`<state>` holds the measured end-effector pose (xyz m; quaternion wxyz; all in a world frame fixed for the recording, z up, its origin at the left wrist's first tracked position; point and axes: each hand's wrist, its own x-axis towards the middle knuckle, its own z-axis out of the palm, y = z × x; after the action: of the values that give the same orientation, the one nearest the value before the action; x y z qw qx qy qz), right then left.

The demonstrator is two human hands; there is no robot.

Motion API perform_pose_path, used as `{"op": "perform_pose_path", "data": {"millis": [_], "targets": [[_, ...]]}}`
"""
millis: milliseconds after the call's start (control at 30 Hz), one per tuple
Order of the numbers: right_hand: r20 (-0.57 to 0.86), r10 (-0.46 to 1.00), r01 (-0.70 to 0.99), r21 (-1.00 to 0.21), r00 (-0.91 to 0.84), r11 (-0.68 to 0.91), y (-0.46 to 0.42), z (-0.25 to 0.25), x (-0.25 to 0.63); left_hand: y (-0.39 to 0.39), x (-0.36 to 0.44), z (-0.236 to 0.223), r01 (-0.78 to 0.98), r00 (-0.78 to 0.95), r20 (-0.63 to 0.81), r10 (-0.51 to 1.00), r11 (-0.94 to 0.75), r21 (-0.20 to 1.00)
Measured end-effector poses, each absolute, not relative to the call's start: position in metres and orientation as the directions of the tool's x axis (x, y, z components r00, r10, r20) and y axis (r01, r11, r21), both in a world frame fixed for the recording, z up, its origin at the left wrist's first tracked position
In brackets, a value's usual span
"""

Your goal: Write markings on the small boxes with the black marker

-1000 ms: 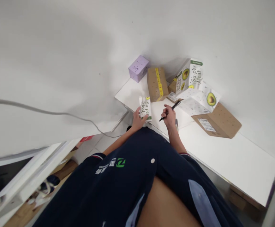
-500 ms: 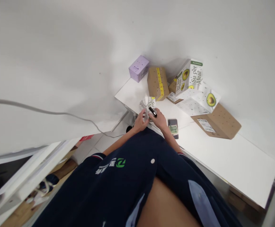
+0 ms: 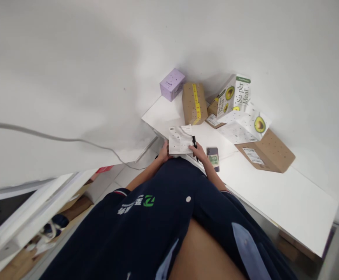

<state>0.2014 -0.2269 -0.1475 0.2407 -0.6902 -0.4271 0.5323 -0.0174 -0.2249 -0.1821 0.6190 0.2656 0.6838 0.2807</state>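
Observation:
A white printed carton piece (image 3: pixel 180 140) with a small barcode at its upper left is held up over the front edge of the table, broad face toward me. My left hand (image 3: pixel 164 151) grips its left edge, with most of the fingers hidden behind it. At the right edge, the thumb of my right hand (image 3: pixel 200 151) rests on the carton piece. That same hand is closed on a slim black pen (image 3: pixel 195 142), which points up and slightly left. Whether the carton piece is flat or has depth behind, I cannot tell.
On the white table (image 3: pixel 286 198) stand a lilac box (image 3: pixel 172 84), a brown box with yellow tape (image 3: pixel 194 103), upright avocado-print cartons (image 3: pixel 241 91) and an opened brown box (image 3: pixel 267 151). A phone (image 3: pixel 213 158) lies right of my hand. A cable (image 3: pixel 55 137) runs along the left wall.
The carton piece has been turned from its crumpled-looking "Meal" side to a flat barcode side. My left hand has shifted left to its edge, and my right hand slightly right with the pen.

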Motion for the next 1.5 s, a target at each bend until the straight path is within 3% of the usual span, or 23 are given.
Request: {"op": "perform_pose_path", "data": {"millis": [100, 167, 400, 633, 867, 1000, 1167, 1400, 1500], "targets": [[-0.525, 0.838, 0.414, -0.736, 0.152, -0.536, -0.224, -0.153, 0.203, -0.226, -0.015, -0.185, -0.119, -0.029, -0.813, 0.582, 0.805, 0.581], [-0.499, 0.847, 0.450, -0.724, 0.184, -0.523, -0.220, -0.152, 0.203, -0.224, -0.014, -0.186, -0.186, -0.005, -0.827, 0.562, 0.812, 0.553], [-0.497, 0.847, 0.482, -0.705, 0.189, -0.521, -0.219, -0.146, 0.202, -0.213, -0.008, -0.185, -0.223, -0.035, -0.767, 0.641, 0.743, 0.631], [-0.504, 0.841, 0.372, -0.755, 0.195, -0.539, -0.219, -0.154, 0.207, -0.208, -0.008, -0.163, 0.131, -0.140, -0.645, 0.751, 0.660, 0.740], [-0.597, 0.788, 0.249, -0.748, 0.154, -0.615, -0.222, -0.164, 0.190, -0.219, -0.009, -0.129, 0.455, -0.207, -0.292, 0.934, 0.356, 0.816], [-0.631, 0.762, 0.191, -0.738, 0.146, -0.647, -0.216, -0.155, 0.177, -0.223, -0.004, -0.114, 0.619, -0.154, -0.186, 0.970, 0.241, 0.747], [-0.561, 0.793, 0.133, -0.790, 0.238, -0.599, -0.207, -0.145, 0.179, -0.230, 0.009, -0.104, 0.773, 0.008, -0.297, 0.955, 0.183, 0.608], [-0.308, 0.810, -0.207, -0.950, 0.499, -0.234, -0.190, -0.098, 0.200, -0.225, 0.026, -0.102, 0.889, 0.220, -0.286, 0.933, -0.071, 0.453], [-0.210, 0.811, -0.183, -0.975, 0.546, -0.128, -0.185, -0.075, 0.205, -0.221, 0.033, -0.108, 0.904, 0.281, -0.171, 0.944, -0.200, 0.378]]}}
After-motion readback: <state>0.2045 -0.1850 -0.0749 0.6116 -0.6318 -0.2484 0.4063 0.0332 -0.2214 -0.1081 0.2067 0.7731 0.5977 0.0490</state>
